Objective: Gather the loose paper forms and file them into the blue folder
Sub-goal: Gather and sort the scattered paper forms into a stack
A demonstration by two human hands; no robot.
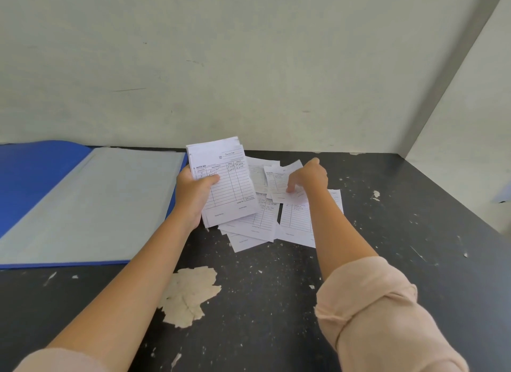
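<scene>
My left hand (193, 194) grips a stack of white printed forms (229, 186), thumb on the top sheet, held tilted above the table. My right hand (309, 179) reaches down onto a small form (279, 183) on top of the loose pile, fingertips curled and pinching it. Several more loose forms (257, 225) lie overlapping on the dark table beneath both hands. The blue folder (30, 172) lies open at the left, a pale inner sheet (105, 200) covering its right half.
The dark table (276, 302) is scuffed, with a large patch of peeled surface (190, 294) near the front centre. A pale wall stands right behind the papers, and a second wall closes the right side.
</scene>
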